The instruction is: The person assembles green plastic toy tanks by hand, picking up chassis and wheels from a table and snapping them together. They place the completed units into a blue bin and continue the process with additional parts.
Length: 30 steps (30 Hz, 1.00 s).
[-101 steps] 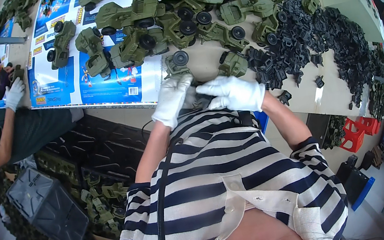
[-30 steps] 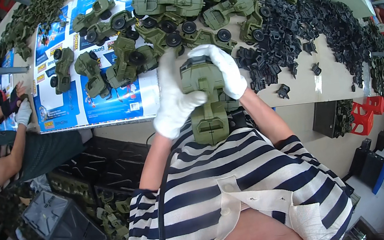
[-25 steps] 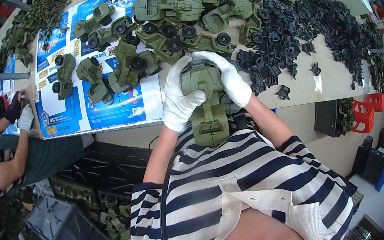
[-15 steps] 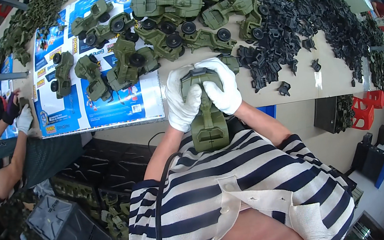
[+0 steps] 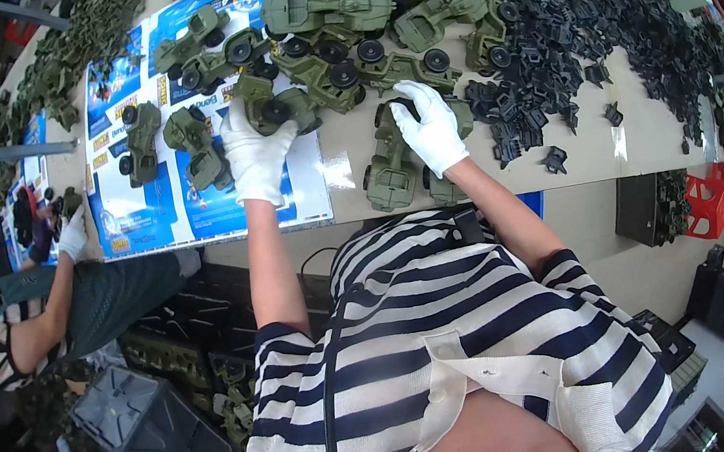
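Note:
Both my hands wear white gloves. My left hand (image 5: 257, 155) is closed round the near end of an olive-green toy vehicle (image 5: 259, 91) with black wheels, at the edge of the blue printed sheets. My right hand (image 5: 433, 131) rests curled over the far right side of another green toy vehicle (image 5: 391, 172), which lies on the table near its front edge. Its thumb and fingertips touch that toy; their undersides are hidden. More green toy vehicles (image 5: 325, 5) lie heaped just beyond both hands.
Small black parts (image 5: 525, 58) form a pile at the right, with a few loose ones nearer. Blue and white printed sheets (image 5: 138, 219) lie at left. A co-worker's gloved hand (image 5: 73, 236) is farther left. Red stools (image 5: 707, 204) and grey crates (image 5: 143, 426) stand below.
My hands have parted. The toy vehicle they held together before my chest now lies on the table under my right hand; my left hand has moved left to another one.

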{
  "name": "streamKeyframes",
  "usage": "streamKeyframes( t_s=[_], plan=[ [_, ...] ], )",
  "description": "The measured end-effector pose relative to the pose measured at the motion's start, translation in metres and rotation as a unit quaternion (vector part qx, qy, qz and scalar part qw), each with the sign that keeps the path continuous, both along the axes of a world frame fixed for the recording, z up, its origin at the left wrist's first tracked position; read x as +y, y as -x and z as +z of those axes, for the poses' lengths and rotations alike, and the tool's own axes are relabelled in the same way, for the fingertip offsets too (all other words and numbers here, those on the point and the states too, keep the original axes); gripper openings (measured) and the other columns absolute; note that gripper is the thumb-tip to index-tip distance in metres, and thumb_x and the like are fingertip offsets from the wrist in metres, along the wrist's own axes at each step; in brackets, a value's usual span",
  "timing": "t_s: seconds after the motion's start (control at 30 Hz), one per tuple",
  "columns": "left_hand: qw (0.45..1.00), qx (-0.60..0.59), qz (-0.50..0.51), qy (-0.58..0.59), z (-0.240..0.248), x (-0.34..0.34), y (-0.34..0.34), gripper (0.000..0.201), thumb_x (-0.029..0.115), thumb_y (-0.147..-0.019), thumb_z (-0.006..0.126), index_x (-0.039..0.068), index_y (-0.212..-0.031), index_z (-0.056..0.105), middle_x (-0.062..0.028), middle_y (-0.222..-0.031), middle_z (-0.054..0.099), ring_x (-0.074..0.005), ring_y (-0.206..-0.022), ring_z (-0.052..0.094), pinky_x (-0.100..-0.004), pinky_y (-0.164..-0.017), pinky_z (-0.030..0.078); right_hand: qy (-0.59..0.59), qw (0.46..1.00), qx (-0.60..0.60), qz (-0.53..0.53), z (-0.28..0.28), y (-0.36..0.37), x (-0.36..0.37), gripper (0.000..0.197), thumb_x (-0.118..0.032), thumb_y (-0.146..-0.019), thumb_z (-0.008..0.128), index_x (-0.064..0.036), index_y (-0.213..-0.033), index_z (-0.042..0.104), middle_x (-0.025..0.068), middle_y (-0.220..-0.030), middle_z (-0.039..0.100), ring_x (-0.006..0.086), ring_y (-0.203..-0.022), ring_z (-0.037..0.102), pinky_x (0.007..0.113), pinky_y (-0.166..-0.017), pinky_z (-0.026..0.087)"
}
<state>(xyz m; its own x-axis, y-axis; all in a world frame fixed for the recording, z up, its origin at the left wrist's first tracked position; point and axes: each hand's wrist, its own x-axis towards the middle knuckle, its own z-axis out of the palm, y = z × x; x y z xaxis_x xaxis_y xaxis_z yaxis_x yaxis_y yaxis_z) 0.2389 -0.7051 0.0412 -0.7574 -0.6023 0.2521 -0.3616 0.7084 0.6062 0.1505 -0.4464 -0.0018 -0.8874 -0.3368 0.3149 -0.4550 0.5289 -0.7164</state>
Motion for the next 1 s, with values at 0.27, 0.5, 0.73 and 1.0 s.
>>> streamKeyframes(
  t_s=[0.27, 0.5, 0.73, 1.0],
  plan=[
    [0.94, 0.219, -0.146, 0.217, 0.017, 0.047, -0.036, 0.063, 0.001, -0.066, 0.079, 0.005, -0.125, 0.055, -0.0154, -0.111, 0.058, -0.0474, -0.122, 0.051, -0.0559, -0.102, 0.042, 0.207, 0.937, -0.28, 0.009, 0.054, -0.007, 0.019, 0.046, -0.022, -0.092, 0.07, -0.0066, -0.133, 0.058, 0.0117, -0.115, 0.07, 0.0201, -0.106, 0.065, 0.034, -0.092, 0.051],
    [0.891, 0.065, -0.448, 0.034, 0.025, 0.095, -0.039, 0.094, 0.024, -0.05, 0.093, 0.01, -0.131, 0.048, -0.0177, -0.114, 0.058, -0.0435, -0.12, 0.052, -0.0512, -0.107, 0.039, 0.315, 0.834, -0.452, 0.019, 0.087, 0.007, 0.017, 0.077, -0.03, -0.086, 0.079, -0.0073, -0.148, 0.039, 0.007, -0.127, 0.062, 0.0113, -0.103, 0.061, 0.027, -0.09, 0.047],
    [0.767, -0.076, -0.278, -0.573, 0.036, 0.136, 0.041, 0.103, -0.005, -0.073, 0.078, 0.004, -0.155, 0.015, -0.0175, -0.121, 0.061, -0.0213, -0.096, 0.066, -0.031, -0.082, 0.057, 0.226, 0.881, -0.414, 0.03, 0.075, -0.006, 0.053, 0.067, -0.025, -0.092, 0.072, -0.0072, -0.148, 0.039, 0.0103, -0.138, 0.052, 0.0155, -0.121, 0.054, 0.03, -0.101, 0.043],
    [0.691, -0.171, -0.272, -0.647, 0.011, 0.164, 0.047, 0.068, -0.007, -0.078, 0.074, 0.004, -0.139, 0.048, -0.0058, -0.106, 0.068, -0.0116, -0.085, 0.067, -0.0236, -0.074, 0.055, -0.354, 0.852, -0.226, -0.311, 0.028, -0.002, 0.248, 0.048, -0.039, -0.082, 0.074, -0.0109, -0.119, 0.065, 0.0143, -0.119, 0.064, 0.0328, -0.109, 0.064, 0.044, -0.091, 0.052]
  ],
)
